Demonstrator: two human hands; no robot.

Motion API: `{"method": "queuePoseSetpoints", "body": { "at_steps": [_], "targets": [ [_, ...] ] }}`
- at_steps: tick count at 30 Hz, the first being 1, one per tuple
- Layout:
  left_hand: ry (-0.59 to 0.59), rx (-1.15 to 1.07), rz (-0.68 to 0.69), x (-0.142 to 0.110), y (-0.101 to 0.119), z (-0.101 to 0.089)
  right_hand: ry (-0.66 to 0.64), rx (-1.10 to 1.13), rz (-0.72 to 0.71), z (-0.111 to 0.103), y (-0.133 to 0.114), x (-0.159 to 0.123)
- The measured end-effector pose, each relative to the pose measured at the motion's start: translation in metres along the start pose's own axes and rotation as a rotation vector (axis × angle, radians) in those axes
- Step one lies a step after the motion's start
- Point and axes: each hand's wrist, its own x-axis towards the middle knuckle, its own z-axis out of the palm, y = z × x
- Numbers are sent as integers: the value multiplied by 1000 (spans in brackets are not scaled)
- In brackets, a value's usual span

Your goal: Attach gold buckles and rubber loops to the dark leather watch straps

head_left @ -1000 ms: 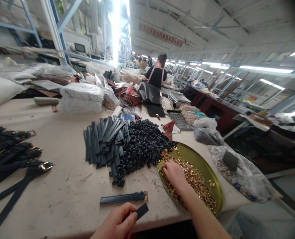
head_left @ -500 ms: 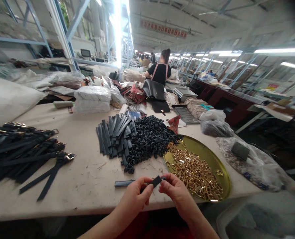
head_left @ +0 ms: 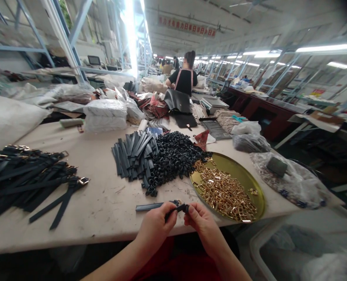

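My left hand (head_left: 156, 220) pinches a short black leather strap (head_left: 176, 210) above the table's front edge. A bit of gold metal, looking like a buckle, shows just behind its fingertips. My right hand (head_left: 201, 218) is closed at the strap's other end, on what looks like a small black strap loop (head_left: 186, 208). A flat dark strap piece (head_left: 148, 207) extends left from behind my left hand; whether it joins the held strap is hidden. Beyond the hands lie a heap of black loops (head_left: 176, 156) and a stack of flat black straps (head_left: 134, 154).
A gold tray (head_left: 257, 183) of gold buckles (head_left: 223, 191) stands at right. Finished-looking buckled straps (head_left: 30, 175) are piled at left. Plastic bags (head_left: 293, 179), a black bag (head_left: 177, 103) and leather scraps lie farther back. A person (head_left: 185, 76) works beyond. A white bin (head_left: 258, 242) sits below right.
The strap between my hands has turned, from its flat face showing to a narrower, edge-on look. My fingers have shifted on it slightly. The whole view has moved a little.
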Motion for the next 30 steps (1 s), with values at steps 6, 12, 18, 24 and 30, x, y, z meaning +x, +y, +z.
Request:
{"method": "queuePoseSetpoints", "body": {
  "at_steps": [6,12,18,24,30],
  "targets": [
    [-115,-24,-23,0,6,-2,60,-328,-247,-4,3,-7],
    [-327,-176,-193,-3,-2,-2,21,-251,-175,-8,5,-9],
    [-360,-217,-198,-6,-3,-1,-67,-179,55,-11,4,-11],
    [-258,-330,-151,-8,4,8,-106,110,141,-7,14,-9],
    [-286,-345,-80,-12,0,5,14,232,129,1,21,-9]
  ]
}}
